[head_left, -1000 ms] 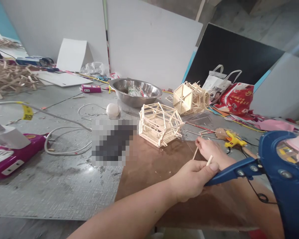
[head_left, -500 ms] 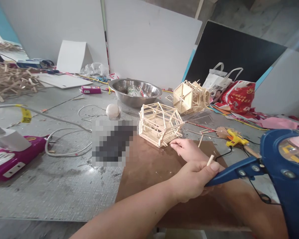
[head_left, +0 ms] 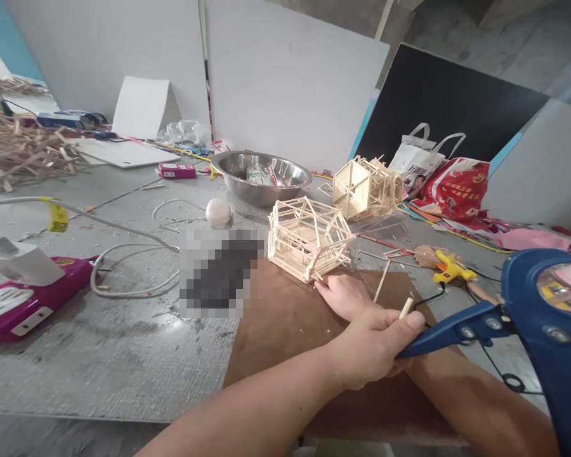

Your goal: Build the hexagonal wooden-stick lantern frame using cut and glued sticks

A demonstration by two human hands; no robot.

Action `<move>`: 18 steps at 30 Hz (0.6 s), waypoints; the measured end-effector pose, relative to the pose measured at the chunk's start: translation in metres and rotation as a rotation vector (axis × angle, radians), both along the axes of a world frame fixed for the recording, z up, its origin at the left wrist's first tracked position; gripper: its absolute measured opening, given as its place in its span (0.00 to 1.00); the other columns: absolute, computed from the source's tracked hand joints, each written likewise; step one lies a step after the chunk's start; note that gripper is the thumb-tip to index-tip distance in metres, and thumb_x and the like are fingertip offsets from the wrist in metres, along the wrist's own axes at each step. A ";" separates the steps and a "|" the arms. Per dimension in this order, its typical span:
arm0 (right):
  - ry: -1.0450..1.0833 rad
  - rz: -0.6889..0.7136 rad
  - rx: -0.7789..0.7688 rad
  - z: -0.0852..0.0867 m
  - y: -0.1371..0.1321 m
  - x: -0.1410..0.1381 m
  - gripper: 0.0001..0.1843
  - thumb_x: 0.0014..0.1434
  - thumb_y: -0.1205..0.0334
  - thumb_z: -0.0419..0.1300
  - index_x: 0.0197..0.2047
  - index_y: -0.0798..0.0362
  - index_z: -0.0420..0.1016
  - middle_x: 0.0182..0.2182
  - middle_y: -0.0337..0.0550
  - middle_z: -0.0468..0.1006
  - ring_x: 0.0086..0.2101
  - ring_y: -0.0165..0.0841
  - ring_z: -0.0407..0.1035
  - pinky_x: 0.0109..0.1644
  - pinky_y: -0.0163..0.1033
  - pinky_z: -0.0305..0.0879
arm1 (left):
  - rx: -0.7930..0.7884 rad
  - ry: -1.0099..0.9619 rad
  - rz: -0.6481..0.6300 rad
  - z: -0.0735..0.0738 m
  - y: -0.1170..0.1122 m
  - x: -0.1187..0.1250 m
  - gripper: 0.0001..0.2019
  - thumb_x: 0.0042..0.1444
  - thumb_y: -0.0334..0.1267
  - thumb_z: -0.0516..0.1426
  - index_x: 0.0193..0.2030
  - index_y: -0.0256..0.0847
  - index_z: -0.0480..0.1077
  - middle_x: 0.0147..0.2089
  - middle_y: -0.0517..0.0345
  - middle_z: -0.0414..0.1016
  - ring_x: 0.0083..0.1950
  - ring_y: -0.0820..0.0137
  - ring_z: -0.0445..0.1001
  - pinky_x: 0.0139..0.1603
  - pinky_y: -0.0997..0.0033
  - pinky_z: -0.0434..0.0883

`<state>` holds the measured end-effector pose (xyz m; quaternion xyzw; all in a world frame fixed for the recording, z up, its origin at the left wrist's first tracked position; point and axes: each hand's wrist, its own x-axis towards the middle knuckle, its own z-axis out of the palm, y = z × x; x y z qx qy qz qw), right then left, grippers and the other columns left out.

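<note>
A many-sided frame of thin wooden sticks [head_left: 309, 244] stands at the back edge of a brown board [head_left: 276, 317]. My right hand [head_left: 345, 295] reaches to its near lower edge, fingertips closed at a protruding stick end. Crossing in front of the right forearm, my left hand [head_left: 374, 346] is closed around a short pale wooden stick [head_left: 406, 308], which pokes up beside the thumb. A blue bolted arm [head_left: 452, 330] runs from that hand to a large blue piece at the right edge; whether the hand also grips it is unclear. Another thin stick [head_left: 382, 281] shows behind my hands.
A second stick construction [head_left: 361, 187] sits behind, near a steel basin [head_left: 261, 178]. A yellow glue gun [head_left: 452, 268] lies at right. Leftward are a white ball [head_left: 217, 211], a blurred-out dark patch, looped cables and a purple power strip [head_left: 71, 279].
My right hand has shifted slightly left and down, its fingertips now at the frame's near lower corner. The left hand keeps its hold; the whole view has drifted a little.
</note>
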<state>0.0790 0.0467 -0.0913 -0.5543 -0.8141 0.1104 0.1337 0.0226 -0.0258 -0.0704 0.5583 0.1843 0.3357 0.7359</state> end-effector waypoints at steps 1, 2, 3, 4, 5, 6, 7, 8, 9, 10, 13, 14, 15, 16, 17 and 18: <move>-0.009 -0.003 -0.004 0.004 -0.001 0.004 0.17 0.55 0.53 0.48 0.18 0.50 0.63 0.16 0.42 0.67 0.20 0.33 0.61 0.25 0.39 0.46 | 0.002 -0.005 -0.004 0.000 0.000 0.000 0.25 0.51 0.59 0.43 0.24 0.36 0.61 0.13 0.68 0.52 0.13 0.81 0.50 0.14 0.77 0.48; -0.020 -0.009 -0.008 0.009 -0.003 0.009 0.18 0.55 0.54 0.48 0.17 0.50 0.62 0.15 0.42 0.66 0.19 0.32 0.60 0.24 0.39 0.45 | 0.001 -0.011 -0.006 0.000 0.000 0.000 0.25 0.51 0.59 0.43 0.25 0.36 0.61 0.14 0.68 0.53 0.13 0.82 0.50 0.14 0.77 0.48; -0.032 -0.022 -0.008 0.016 -0.006 0.014 0.18 0.55 0.54 0.48 0.16 0.50 0.60 0.15 0.41 0.64 0.18 0.31 0.59 0.24 0.39 0.44 | -0.003 -0.016 -0.008 0.001 0.000 0.001 0.25 0.50 0.59 0.44 0.25 0.36 0.61 0.14 0.68 0.54 0.13 0.82 0.51 0.14 0.78 0.49; -0.044 -0.036 0.000 0.024 -0.008 0.021 0.18 0.55 0.54 0.47 0.16 0.50 0.60 0.15 0.40 0.64 0.17 0.30 0.58 0.24 0.38 0.44 | -0.014 -0.018 -0.007 0.002 0.000 0.001 0.25 0.50 0.59 0.44 0.25 0.35 0.61 0.15 0.68 0.54 0.13 0.82 0.51 0.14 0.78 0.49; -0.053 -0.052 0.019 0.033 -0.010 0.027 0.18 0.56 0.54 0.46 0.17 0.50 0.60 0.15 0.40 0.63 0.18 0.30 0.57 0.24 0.38 0.44 | -0.034 -0.020 -0.004 0.003 -0.001 0.001 0.25 0.49 0.60 0.45 0.25 0.35 0.62 0.15 0.68 0.54 0.13 0.82 0.51 0.14 0.78 0.49; -0.059 -0.072 0.051 0.043 -0.011 0.032 0.18 0.56 0.53 0.45 0.18 0.50 0.60 0.15 0.40 0.62 0.18 0.31 0.57 0.24 0.38 0.44 | -0.060 -0.024 -0.002 0.004 -0.002 0.001 0.26 0.48 0.60 0.45 0.24 0.35 0.62 0.15 0.68 0.54 0.13 0.82 0.51 0.14 0.78 0.49; -0.050 -0.088 0.147 0.053 -0.009 0.035 0.18 0.57 0.52 0.44 0.20 0.50 0.60 0.15 0.39 0.62 0.18 0.31 0.57 0.24 0.37 0.45 | -0.090 -0.030 -0.003 0.006 -0.003 0.001 0.26 0.47 0.61 0.46 0.24 0.36 0.62 0.14 0.68 0.54 0.13 0.82 0.50 0.14 0.78 0.49; -0.013 -0.076 0.243 0.063 -0.006 0.037 0.18 0.57 0.52 0.44 0.21 0.50 0.62 0.15 0.39 0.63 0.19 0.31 0.58 0.24 0.37 0.47 | -0.123 -0.040 -0.005 0.007 -0.004 0.001 0.26 0.46 0.62 0.47 0.23 0.36 0.61 0.14 0.68 0.53 0.13 0.82 0.49 0.14 0.78 0.48; 0.043 -0.038 0.325 0.072 0.000 0.036 0.17 0.57 0.53 0.43 0.23 0.50 0.63 0.17 0.39 0.66 0.21 0.31 0.60 0.26 0.37 0.50 | -0.155 -0.053 -0.011 0.009 -0.005 0.000 0.26 0.44 0.62 0.48 0.22 0.36 0.61 0.13 0.69 0.52 0.12 0.83 0.49 0.14 0.78 0.48; 0.112 0.014 0.400 0.081 0.008 0.033 0.16 0.58 0.54 0.44 0.25 0.51 0.65 0.20 0.40 0.68 0.24 0.32 0.62 0.28 0.36 0.52 | -0.181 -0.068 -0.016 0.010 -0.005 0.000 0.26 0.43 0.62 0.49 0.20 0.36 0.60 0.13 0.69 0.51 0.13 0.83 0.48 0.14 0.78 0.47; 0.225 0.215 0.443 0.098 0.041 0.007 0.13 0.58 0.59 0.45 0.31 0.53 0.69 0.28 0.42 0.73 0.31 0.31 0.65 0.36 0.36 0.55 | -0.227 -0.116 0.000 0.015 -0.006 -0.003 0.26 0.41 0.62 0.52 0.19 0.36 0.58 0.13 0.70 0.52 0.13 0.84 0.47 0.14 0.78 0.47; 0.237 0.242 0.400 0.101 0.052 -0.005 0.12 0.57 0.60 0.46 0.31 0.53 0.69 0.27 0.41 0.73 0.30 0.30 0.65 0.36 0.36 0.56 | -0.237 -0.139 0.010 0.017 -0.005 -0.005 0.25 0.40 0.61 0.52 0.19 0.36 0.58 0.13 0.69 0.53 0.13 0.84 0.48 0.14 0.78 0.46; 0.229 0.264 0.345 0.102 0.063 -0.017 0.11 0.56 0.60 0.48 0.32 0.53 0.70 0.27 0.40 0.73 0.30 0.30 0.65 0.36 0.36 0.56 | -0.248 -0.169 0.019 0.019 -0.004 -0.007 0.25 0.40 0.60 0.53 0.20 0.36 0.58 0.13 0.69 0.53 0.13 0.84 0.48 0.14 0.78 0.46; 0.214 0.277 0.300 0.103 0.072 -0.030 0.10 0.55 0.60 0.49 0.31 0.53 0.70 0.27 0.40 0.73 0.29 0.30 0.65 0.36 0.36 0.56 | -0.258 -0.204 0.026 0.020 -0.003 -0.009 0.24 0.41 0.59 0.54 0.20 0.36 0.58 0.14 0.70 0.53 0.13 0.84 0.47 0.14 0.79 0.46; 0.176 0.286 0.263 0.102 0.080 -0.041 0.11 0.54 0.59 0.50 0.30 0.53 0.70 0.27 0.40 0.73 0.29 0.30 0.65 0.37 0.37 0.55 | -0.264 -0.238 0.026 0.022 -0.002 -0.012 0.23 0.42 0.59 0.54 0.21 0.37 0.58 0.13 0.70 0.53 0.13 0.84 0.47 0.14 0.79 0.45; 0.120 0.281 0.241 0.101 0.086 -0.052 0.12 0.54 0.57 0.50 0.28 0.53 0.70 0.25 0.40 0.73 0.29 0.30 0.65 0.38 0.38 0.55 | -0.264 -0.269 0.025 0.023 -0.001 -0.014 0.23 0.43 0.58 0.54 0.21 0.37 0.58 0.13 0.70 0.52 0.13 0.84 0.46 0.14 0.79 0.45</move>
